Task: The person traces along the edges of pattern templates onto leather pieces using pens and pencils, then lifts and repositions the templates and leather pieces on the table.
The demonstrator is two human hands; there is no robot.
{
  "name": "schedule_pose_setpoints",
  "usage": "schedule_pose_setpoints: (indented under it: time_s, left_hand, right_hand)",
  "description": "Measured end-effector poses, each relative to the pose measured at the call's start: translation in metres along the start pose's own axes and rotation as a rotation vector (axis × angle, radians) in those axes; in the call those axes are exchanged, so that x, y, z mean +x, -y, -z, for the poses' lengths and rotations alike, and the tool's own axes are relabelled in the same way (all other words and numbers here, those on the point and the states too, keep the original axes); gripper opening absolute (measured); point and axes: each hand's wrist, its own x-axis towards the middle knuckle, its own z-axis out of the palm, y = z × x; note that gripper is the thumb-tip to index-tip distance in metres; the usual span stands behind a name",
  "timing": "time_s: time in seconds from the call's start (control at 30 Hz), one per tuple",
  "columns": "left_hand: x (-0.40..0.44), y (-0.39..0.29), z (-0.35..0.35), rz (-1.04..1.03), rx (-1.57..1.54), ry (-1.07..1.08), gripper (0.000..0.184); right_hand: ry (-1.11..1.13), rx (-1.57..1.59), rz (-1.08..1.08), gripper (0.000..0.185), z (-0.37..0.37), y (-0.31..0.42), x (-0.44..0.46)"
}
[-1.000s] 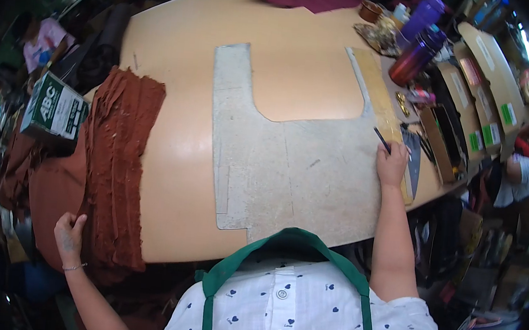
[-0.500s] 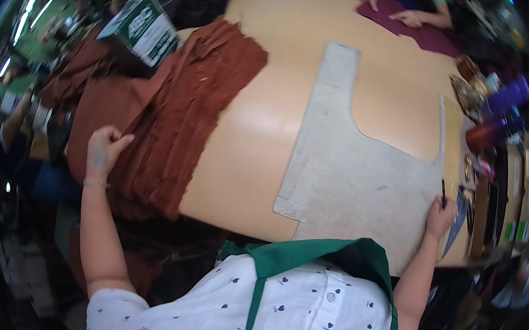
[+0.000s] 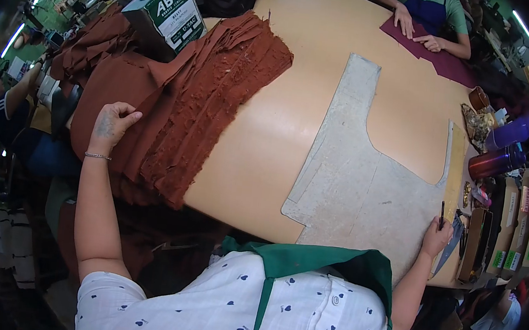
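My fingers cover the lower end of the pen, so I can see only its dark upper part standing up from my right hand. Just beyond that hand lies a bluish pointed thing, partly hidden and too unclear to name. The near edge of the grey sheet disappears behind my green apron, and the picture's dark rim swallows much of the room.

My right arm reaches forward along the sheet's right side, back of the hand up, fingers curled closed around the pen, beside the yellow strip.

My left arm stretches forward with the elbow nearly straight. The left hand is over the brown cloth, thumb and forefinger brought together near the top layer's edge; I cannot tell whether any cloth is caught between them. The cloth is heaped at the left of the counter, apart from the sheet, with a tilted green-and-white box at its far end.
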Motion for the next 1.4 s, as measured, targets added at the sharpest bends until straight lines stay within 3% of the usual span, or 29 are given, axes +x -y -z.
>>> schedule_pose_setpoints:
  time_s: [0.17,0.27,0.43,0.53,0.63,0.67,0.77,0.87,0.97,1.17,1.3,1.4]
  left_hand:
    - [-0.004,-0.027,0.006,-0.118,0.265,-0.07,0.036]
    - [0.001,-0.018,0.009,-0.319,0.385,-0.129,0.045]
    - [0.015,0.01,0.015,-0.234,0.406,-0.082,0.054]
    - [0.015,0.016,0.015,0.024,0.212,0.015,0.051]
    - [0.011,0.02,0.009,0.076,-0.049,0.102,0.045]
    - [0.008,0.019,0.011,0.096,-0.01,0.12,0.037]
    - [0.004,0.025,0.004,0.006,-0.082,0.016,0.029]
    - [0.002,0.003,0.012,-0.122,0.167,-0.017,0.02]
    - [0.003,-0.005,0.011,-0.152,0.115,-0.022,0.03]
    - [0.01,0.001,0.017,0.138,-0.145,-0.004,0.038]
    - [0.016,0.039,0.005,0.26,-0.58,-0.137,0.027]
    - [0.006,0.001,0.015,0.505,-0.436,-0.02,0.023]
  right_hand:
    - [-0.002,0.008,0.002,0.026,0.001,0.003,-0.001]
    - [-0.027,0.021,0.011,0.024,0.001,0.003,-0.001]
    - [-0.081,0.044,0.073,0.02,0.004,0.005,-0.003]
    - [-0.087,0.088,0.051,0.019,0.008,0.011,-0.004]
    - [-0.088,0.076,0.039,0.019,0.01,0.015,-0.004]
    - [-0.095,0.079,0.039,0.019,0.009,0.015,-0.004]
    - [-0.079,0.079,0.048,0.018,0.015,0.02,-0.004]
    - [-0.095,0.081,0.045,0.018,0.012,0.017,-0.005]
    - [-0.077,0.085,0.025,0.019,0.013,0.018,-0.005]
    - [-0.079,0.073,0.022,0.02,0.007,0.012,-0.004]
    - [-0.078,0.069,0.01,0.021,0.004,0.009,-0.005]
    - [-0.024,0.03,-0.01,0.021,0.004,0.008,-0.003]
